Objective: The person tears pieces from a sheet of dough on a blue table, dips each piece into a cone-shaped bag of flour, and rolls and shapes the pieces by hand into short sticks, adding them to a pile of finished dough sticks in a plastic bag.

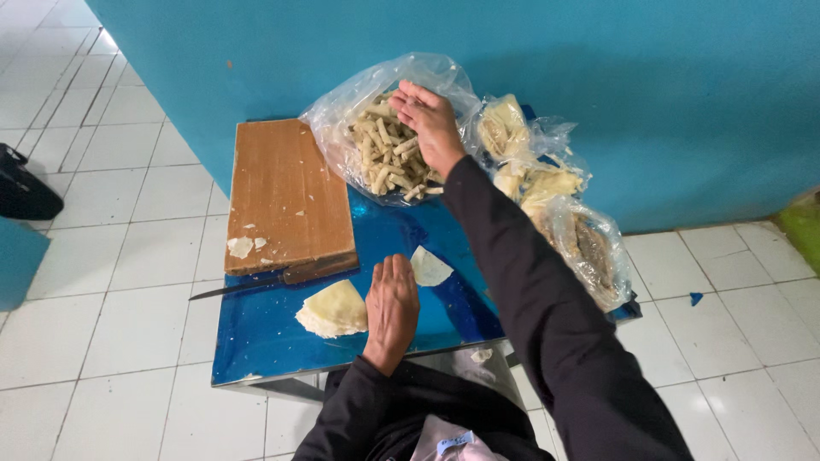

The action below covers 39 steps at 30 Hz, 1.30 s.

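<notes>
I note the right hand (430,122) reaching open-fingered into the far clear bag of pale filling sticks (389,154). Left hand (392,309) lies flat and open on the blue table (273,341), just right of a folded wrapper stack (334,309). Cutting board (286,195) and knife (256,283) sit left.

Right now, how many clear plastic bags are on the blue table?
3, as far as I can tell. One open bag of sticks under the right hand, one middle bag beside it, one far-right bag at the table edge. Overlaps may hide more.
</notes>
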Each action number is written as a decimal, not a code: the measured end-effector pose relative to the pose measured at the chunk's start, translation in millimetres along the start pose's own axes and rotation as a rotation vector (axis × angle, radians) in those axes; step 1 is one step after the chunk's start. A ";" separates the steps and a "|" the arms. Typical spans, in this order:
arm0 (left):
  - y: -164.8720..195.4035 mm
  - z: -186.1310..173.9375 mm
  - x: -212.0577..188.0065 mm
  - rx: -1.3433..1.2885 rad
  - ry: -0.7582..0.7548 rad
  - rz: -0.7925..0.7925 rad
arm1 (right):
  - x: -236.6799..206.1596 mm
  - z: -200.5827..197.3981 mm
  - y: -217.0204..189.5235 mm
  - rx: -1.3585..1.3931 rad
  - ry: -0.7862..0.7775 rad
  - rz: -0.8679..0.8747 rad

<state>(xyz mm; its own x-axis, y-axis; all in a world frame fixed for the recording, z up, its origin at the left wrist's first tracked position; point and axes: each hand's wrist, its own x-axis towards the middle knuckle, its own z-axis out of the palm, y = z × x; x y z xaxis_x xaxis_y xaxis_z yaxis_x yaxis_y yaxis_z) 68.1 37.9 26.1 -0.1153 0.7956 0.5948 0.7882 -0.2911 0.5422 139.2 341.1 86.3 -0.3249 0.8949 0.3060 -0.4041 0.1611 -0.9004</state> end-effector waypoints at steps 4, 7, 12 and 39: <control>0.5 -0.6 1.2 -0.028 -0.022 -0.011 | -49.3 -14.1 -20.8 -0.441 -0.094 -0.107; 2.3 -3.6 -0.5 -0.055 -0.037 -0.025 | -69.9 -6.0 -21.1 -1.027 -0.168 -0.500; 4.0 -6.3 1.8 -0.058 -0.012 -0.024 | -57.7 21.2 5.2 -1.236 -0.199 -0.575; -6.3 -0.6 6.3 -0.129 -0.078 -0.148 | -241.9 -163.9 -185.6 -1.925 -0.307 0.131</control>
<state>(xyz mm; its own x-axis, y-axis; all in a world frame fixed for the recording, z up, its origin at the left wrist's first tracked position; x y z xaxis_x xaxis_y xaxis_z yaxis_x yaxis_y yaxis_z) 62.0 44.5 26.7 -0.1730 0.8718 0.4582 0.6814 -0.2299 0.6948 432.9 162.9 128.8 -0.4697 0.8805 0.0631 0.8824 0.4661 0.0651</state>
